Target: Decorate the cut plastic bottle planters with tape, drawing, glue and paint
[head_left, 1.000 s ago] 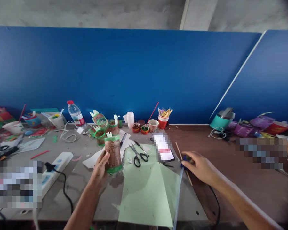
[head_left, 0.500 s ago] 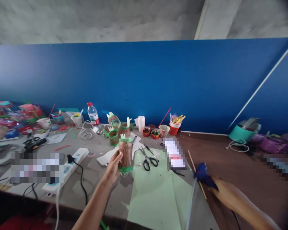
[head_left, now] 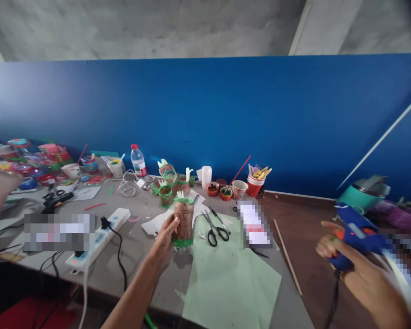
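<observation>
My left hand (head_left: pixel 166 234) is wrapped round the side of a brown-painted container (head_left: pixel 184 221) with a green rim, a green base and pale finger-like pieces at its top. It stands upright near the grey table's middle. At the right, my right hand (head_left: pixel 351 258) grips a blue glue gun (head_left: pixel 361 230) by its handle, above the brown tabletop. A pale, motion-blurred strip, perhaps a glue stick, trails from the gun's rear. Black-handled scissors (head_left: pixel 215 229) lie to the right of the container, on green paper (head_left: pixel 231 278).
Smaller green-and-brown containers (head_left: pixel 165 195), paint cups (head_left: pixel 225 193) and a water bottle (head_left: pixel 138 162) stand along the blue partition. A power strip (head_left: pixel 118 224) with cords lies at left, a wooden stick (head_left: pixel 287 258) at right. Another person's arm (head_left: pixel 0 196) reaches in at far left.
My right hand has lifted the glue gun off the table near the wooden stick and moved it right and up. My left hand keeps hold of the container. The view has shifted slightly.
</observation>
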`<state>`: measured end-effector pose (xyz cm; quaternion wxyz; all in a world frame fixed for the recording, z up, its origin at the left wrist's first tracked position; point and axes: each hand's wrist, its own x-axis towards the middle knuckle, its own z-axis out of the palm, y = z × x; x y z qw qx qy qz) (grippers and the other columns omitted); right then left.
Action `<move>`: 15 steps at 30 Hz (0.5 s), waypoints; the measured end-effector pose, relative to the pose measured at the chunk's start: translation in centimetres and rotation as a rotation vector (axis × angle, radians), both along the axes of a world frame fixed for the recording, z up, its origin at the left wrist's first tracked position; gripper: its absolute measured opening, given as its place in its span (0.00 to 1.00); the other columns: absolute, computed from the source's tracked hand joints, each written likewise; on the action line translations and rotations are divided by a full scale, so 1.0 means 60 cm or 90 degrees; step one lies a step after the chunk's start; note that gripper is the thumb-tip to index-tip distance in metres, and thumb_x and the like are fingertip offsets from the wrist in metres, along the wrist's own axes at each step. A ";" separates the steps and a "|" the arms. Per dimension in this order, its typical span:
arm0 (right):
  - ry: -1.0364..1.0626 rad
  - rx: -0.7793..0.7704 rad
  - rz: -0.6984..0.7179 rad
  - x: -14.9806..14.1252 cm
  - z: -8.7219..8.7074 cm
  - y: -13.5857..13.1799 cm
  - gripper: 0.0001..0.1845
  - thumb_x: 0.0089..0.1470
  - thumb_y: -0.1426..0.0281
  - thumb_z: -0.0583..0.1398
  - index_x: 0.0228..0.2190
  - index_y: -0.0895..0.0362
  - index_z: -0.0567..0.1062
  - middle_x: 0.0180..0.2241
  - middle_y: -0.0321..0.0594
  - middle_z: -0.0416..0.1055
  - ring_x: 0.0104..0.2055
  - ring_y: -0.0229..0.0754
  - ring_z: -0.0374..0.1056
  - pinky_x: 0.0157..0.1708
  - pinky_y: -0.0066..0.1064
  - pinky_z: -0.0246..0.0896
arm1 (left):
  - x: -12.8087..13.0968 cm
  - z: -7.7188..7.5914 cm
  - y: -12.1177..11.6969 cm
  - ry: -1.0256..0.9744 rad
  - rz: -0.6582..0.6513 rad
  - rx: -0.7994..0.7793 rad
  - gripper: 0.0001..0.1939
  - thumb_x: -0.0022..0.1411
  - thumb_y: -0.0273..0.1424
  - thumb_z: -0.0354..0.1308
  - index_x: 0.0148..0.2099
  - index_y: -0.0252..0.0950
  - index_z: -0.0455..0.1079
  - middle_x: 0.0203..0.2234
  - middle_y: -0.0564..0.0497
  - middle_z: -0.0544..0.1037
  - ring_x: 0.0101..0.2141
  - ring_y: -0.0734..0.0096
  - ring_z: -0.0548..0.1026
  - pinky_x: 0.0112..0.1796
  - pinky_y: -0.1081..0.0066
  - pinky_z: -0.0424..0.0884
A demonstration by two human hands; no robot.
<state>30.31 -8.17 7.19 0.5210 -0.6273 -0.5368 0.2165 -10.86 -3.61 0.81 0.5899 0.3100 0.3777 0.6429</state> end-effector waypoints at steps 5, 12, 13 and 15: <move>0.440 -0.127 0.339 -0.099 0.044 0.000 0.34 0.37 0.37 0.61 0.37 0.49 0.76 0.18 0.31 0.51 0.16 0.35 0.47 0.18 0.35 0.48 | -0.003 -0.003 0.003 0.003 -0.014 0.002 0.25 0.48 0.41 0.69 0.47 0.37 0.74 0.38 0.46 0.82 0.36 0.57 0.81 0.36 0.64 0.74; 0.453 -0.212 0.582 -0.239 0.007 0.018 0.23 0.43 0.56 0.69 0.36 0.58 0.76 0.15 0.29 0.61 0.15 0.30 0.51 0.20 0.28 0.50 | 0.001 -0.004 0.003 0.013 -0.025 0.011 0.26 0.48 0.41 0.69 0.50 0.38 0.74 0.41 0.46 0.82 0.39 0.57 0.80 0.38 0.65 0.75; 0.463 -0.202 0.583 -0.249 0.004 0.021 0.23 0.43 0.56 0.69 0.36 0.59 0.76 0.16 0.29 0.62 0.16 0.31 0.53 0.21 0.28 0.51 | 0.001 -0.005 0.003 0.012 -0.035 0.015 0.25 0.49 0.41 0.69 0.50 0.38 0.74 0.41 0.46 0.82 0.39 0.58 0.80 0.39 0.65 0.75; 0.463 -0.184 0.564 -0.259 0.004 0.028 0.23 0.43 0.56 0.70 0.35 0.59 0.76 0.16 0.30 0.63 0.17 0.32 0.56 0.22 0.29 0.53 | 0.000 -0.008 0.002 0.007 -0.059 0.015 0.24 0.51 0.41 0.68 0.50 0.39 0.73 0.43 0.46 0.81 0.40 0.58 0.80 0.42 0.64 0.74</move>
